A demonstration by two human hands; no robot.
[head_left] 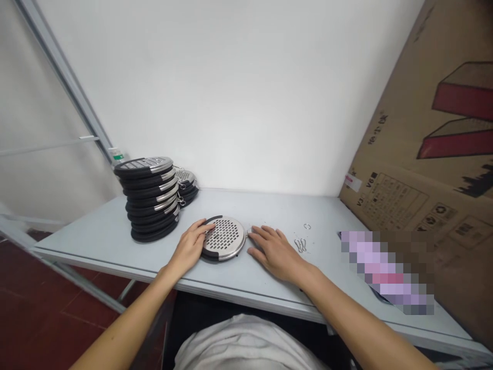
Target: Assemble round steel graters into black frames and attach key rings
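A round perforated metal disc (226, 234) with a black edging on its left side lies flat near the table's front edge. My left hand (192, 242) grips its left rim, with fingers reaching over the top. Just right of the disc, my right hand (275, 249) rests low over the table with its fingers stretched out. Its fingertips are close to the disc's right edge, where a small shiny piece (249, 232) shows; whether they touch it I cannot tell. Several small metal clips (300, 245) and a split ring (307, 226) lie to the right of this hand.
A tall stack of similar discs (148, 200) stands at the left, with a shorter stack (188, 187) behind it. A bottle (116, 155) shows behind the tall stack. At the right are a pixelated flat object (385, 272) and a large cardboard box (423, 169). A white wall (246, 92) rises behind.
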